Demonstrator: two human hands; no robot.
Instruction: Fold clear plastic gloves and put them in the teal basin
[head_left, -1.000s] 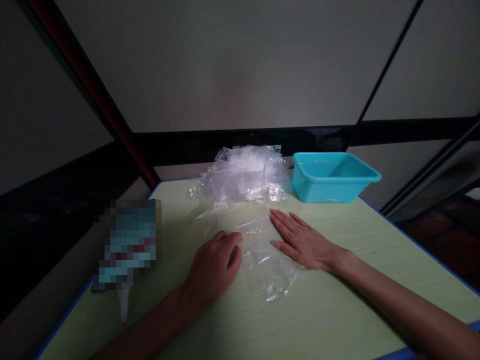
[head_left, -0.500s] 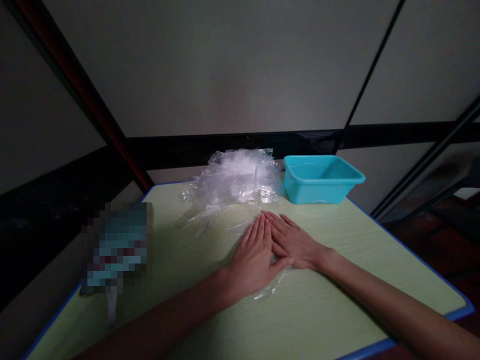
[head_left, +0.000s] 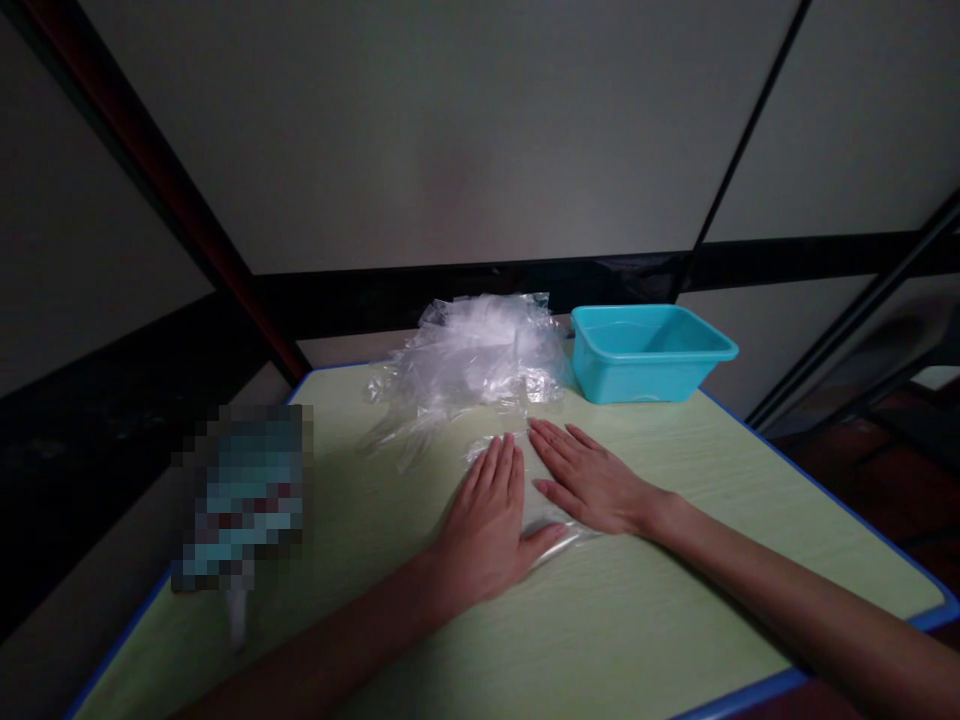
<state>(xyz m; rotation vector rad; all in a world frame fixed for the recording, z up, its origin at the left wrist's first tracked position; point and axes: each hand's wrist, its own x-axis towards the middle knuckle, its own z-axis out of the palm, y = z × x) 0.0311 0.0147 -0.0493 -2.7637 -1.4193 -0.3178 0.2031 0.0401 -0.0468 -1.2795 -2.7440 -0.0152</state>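
Note:
Between and beneath my hands lies a clear plastic bag (head_left: 537,503), flat on the light green table (head_left: 660,610); much of it is covered. My left hand (head_left: 487,535) presses palm down on its left part, fingers stretched forward and thumb out to the right. On its right side my right hand (head_left: 589,478) also rests palm down with the fingers straight. A small gap separates the two hands. Beyond them is a loose heap of clear plastic bags (head_left: 480,355), crumpled and shiny.
A turquoise plastic basin (head_left: 645,375) stands at the back right of the table, beside the heap. At the left edge lies a pixelated item (head_left: 244,495) with a pale strip hanging toward me. A panelled wall (head_left: 465,140) rises behind the table.
My hands have moved apart, the left one sliding left and the right one slightly right. More of the bag between them now shows, and it looks flatter.

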